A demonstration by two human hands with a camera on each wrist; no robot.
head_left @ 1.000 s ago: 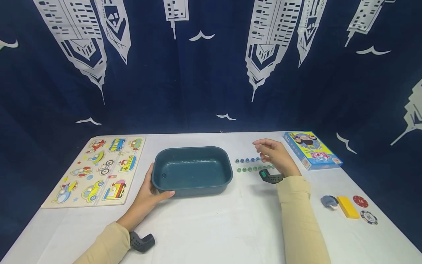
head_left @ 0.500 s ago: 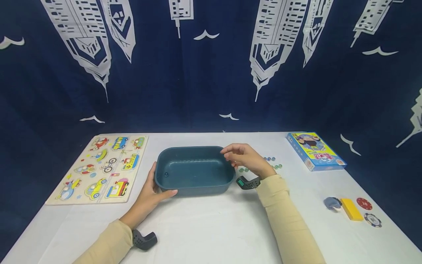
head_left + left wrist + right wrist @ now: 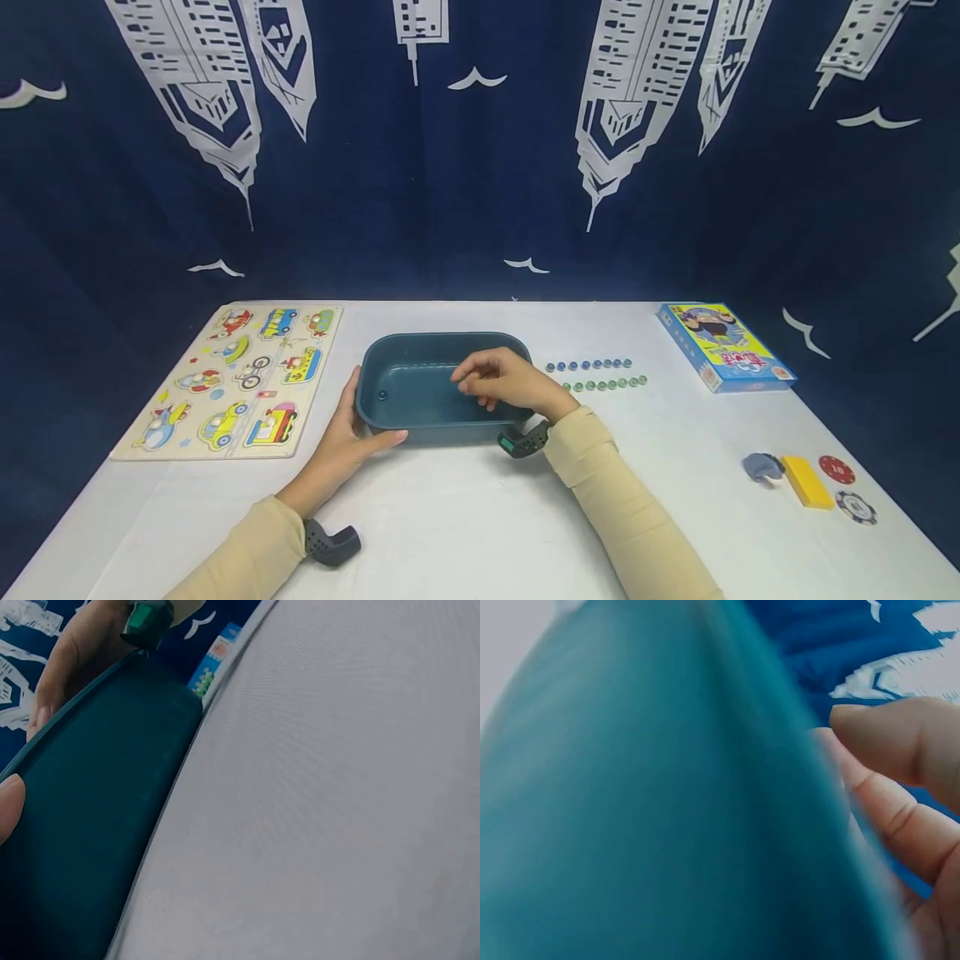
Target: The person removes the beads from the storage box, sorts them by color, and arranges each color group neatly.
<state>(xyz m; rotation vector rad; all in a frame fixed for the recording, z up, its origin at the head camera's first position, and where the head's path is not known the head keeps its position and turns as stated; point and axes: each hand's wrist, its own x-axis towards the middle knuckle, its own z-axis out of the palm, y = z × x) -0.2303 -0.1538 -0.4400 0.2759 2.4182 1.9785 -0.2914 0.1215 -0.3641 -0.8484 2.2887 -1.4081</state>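
A dark teal plastic tub [image 3: 450, 435] stands in the middle of the table in the head view. My left hand [image 3: 341, 442] grips its left end, thumb along the front wall and fingers around the side. One small dark ball, seemingly a marble [image 3: 382, 395], lies inside at the left. Above the tub's right half is my right hand [image 3: 510, 383], thumb and fingertips brought together in a pinch, seemingly on a marble that the fingers hide. To the right lie a row of blue marbles [image 3: 585, 365] and a row of green marbles [image 3: 602, 385].
A wooden picture puzzle board [image 3: 232, 383] lies at the left. At the back right is a blue and yellow game box [image 3: 723, 346]. Near the right edge are a small grey object [image 3: 763, 468], a yellow block [image 3: 807, 482], a red chip [image 3: 837, 469] and a black-and-white chip [image 3: 856, 507].
My right hand has moved left from over the marble rows to above the inside of the tub. The left hand keeps its grip on the tub. The head view has shifted slightly.
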